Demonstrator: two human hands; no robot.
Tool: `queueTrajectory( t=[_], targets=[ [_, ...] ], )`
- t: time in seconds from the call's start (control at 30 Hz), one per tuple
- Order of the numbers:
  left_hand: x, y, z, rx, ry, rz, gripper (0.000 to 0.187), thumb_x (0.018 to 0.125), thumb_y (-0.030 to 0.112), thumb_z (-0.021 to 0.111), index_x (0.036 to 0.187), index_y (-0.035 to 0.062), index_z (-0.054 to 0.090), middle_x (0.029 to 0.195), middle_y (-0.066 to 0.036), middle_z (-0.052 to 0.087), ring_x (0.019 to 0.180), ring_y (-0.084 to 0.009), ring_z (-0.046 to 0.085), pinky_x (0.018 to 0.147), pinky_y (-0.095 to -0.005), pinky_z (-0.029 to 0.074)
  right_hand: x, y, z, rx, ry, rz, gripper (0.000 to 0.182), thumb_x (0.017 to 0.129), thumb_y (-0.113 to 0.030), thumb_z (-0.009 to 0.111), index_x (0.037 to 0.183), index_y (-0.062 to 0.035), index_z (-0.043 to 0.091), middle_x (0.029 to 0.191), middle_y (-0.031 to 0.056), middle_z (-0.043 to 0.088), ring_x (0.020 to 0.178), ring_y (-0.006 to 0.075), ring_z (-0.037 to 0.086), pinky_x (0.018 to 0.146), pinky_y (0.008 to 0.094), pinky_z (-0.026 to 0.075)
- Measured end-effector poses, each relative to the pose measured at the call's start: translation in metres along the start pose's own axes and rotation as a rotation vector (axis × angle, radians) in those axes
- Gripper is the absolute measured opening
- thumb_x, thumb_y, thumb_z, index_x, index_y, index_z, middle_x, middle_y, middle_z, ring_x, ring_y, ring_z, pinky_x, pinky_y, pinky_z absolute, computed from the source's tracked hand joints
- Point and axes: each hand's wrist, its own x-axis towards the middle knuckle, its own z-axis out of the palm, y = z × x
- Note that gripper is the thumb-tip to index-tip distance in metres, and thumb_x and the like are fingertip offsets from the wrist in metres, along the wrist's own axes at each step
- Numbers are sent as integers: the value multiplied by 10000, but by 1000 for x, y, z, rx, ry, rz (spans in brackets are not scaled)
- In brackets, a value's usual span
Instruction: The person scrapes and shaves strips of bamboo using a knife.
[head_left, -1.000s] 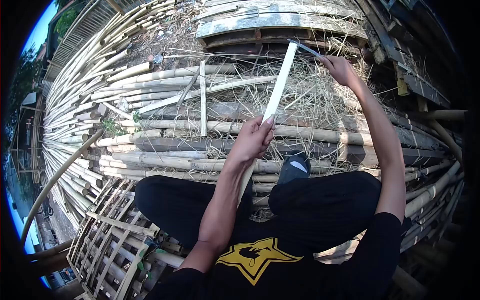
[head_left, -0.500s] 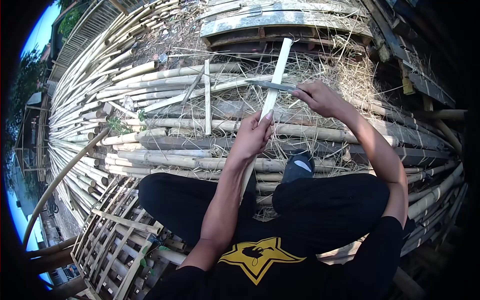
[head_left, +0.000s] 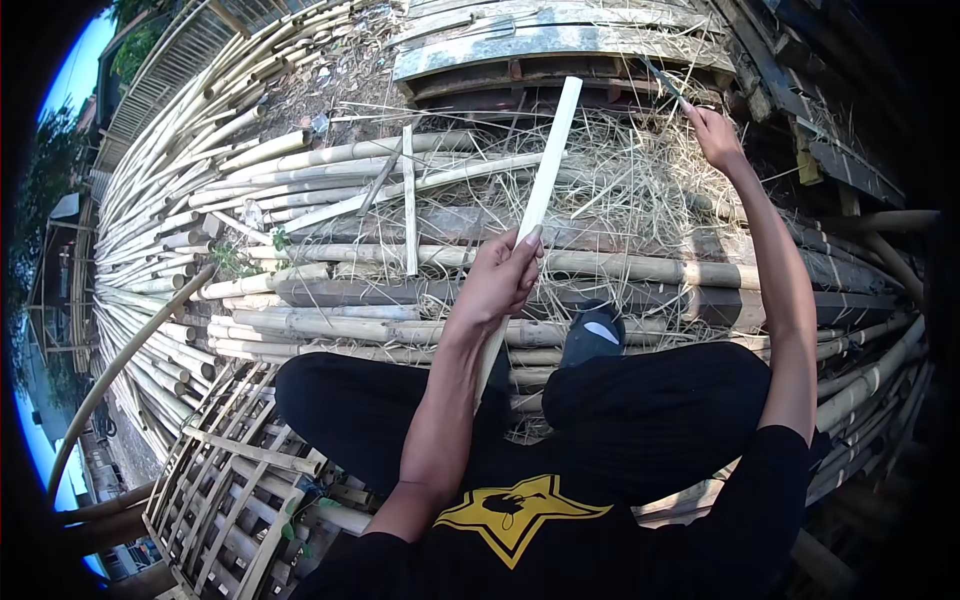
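A long, pale bamboo strip (head_left: 552, 165) slants up and away from my lap. My left hand (head_left: 499, 275) is closed around its middle, and the lower end runs down past my wrist between my legs. Out to the upper right, my right hand (head_left: 715, 140) grips the handle of a knife (head_left: 664, 80). The dark blade points up and left, apart from the strip. Thin bamboo shavings (head_left: 640, 170) lie heaped on the ground below and beyond both hands.
Many bamboo poles (head_left: 150, 250) are stacked on the left, and more lie crosswise before me. A wooden pallet (head_left: 560, 50) stands ahead. Near my left leg is a bamboo lattice (head_left: 230, 480). A loose bamboo slat (head_left: 410, 200) rests on the poles. Timber (head_left: 850, 165) borders the right side.
My right hand has swung the knife from across the strip out to the upper right, away from it. My left hand and the strip have stayed almost in place.
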Motion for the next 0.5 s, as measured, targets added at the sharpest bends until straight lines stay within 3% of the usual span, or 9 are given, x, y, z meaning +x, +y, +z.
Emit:
queueTrajectory(
  t=[0.07, 0.13, 0.17, 0.27, 0.37, 0.5],
  targets=[
    [2, 3, 0, 1, 39, 5, 254, 1000, 318, 474, 890, 89, 491, 519, 59, 381, 334, -15, 239, 308, -190, 178, -7, -1, -3, 44, 19, 9, 652, 953, -580, 364, 802, 22, 562, 632, 134, 531, 614, 288, 508, 641, 424, 406],
    [3, 3, 2, 1, 33, 2, 256, 999, 320, 475, 892, 88, 492, 518, 59, 380, 335, -15, 242, 309, -192, 180, -32, -30, 0, 264, 38, -175, 618, 966, -544, 386, 773, 24, 534, 580, 75, 440, 576, 182, 423, 577, 360, 368],
    [2, 3, 2, 5, 22, 0, 257, 998, 322, 477, 893, 88, 492, 517, 59, 378, 336, -16, 246, 309, -194, 183, -41, -47, 5, 336, -39, -171, 585, 987, -493, 393, 726, 21, 493, 568, 36, 364, 574, 120, 346, 537, 327, 325],
    [4, 1, 0, 34, 58, 30, 252, 998, 302, 481, 910, 66, 502, 509, 57, 382, 347, -29, 292, 318, -204, 203, -75, -102, 11, 238, -276, -491, 507, 978, -442, 456, 747, -3, 561, 529, 71, 406, 499, 173, 364, 526, 354, 338],
    [4, 4, 4, 105, 123, 50, 258, 999, 290, 482, 903, 54, 519, 512, 55, 398, 360, -32, 303, 332, -216, 217, -123, -163, 1, 58, -411, -586, 490, 975, -454, 427, 843, -32, 638, 618, 171, 568, 587, 335, 570, 600, 444, 454],
    [7, -4, 1, 181, 171, 93, 253, 996, 260, 489, 880, 41, 540, 526, 50, 420, 401, -30, 328, 369, -220, 245, -133, -162, 30, 83, -419, -607, 469, 967, -458, 435, 885, -51, 652, 655, 184, 593, 648, 392, 586, 640, 470, 472]
  ],
)
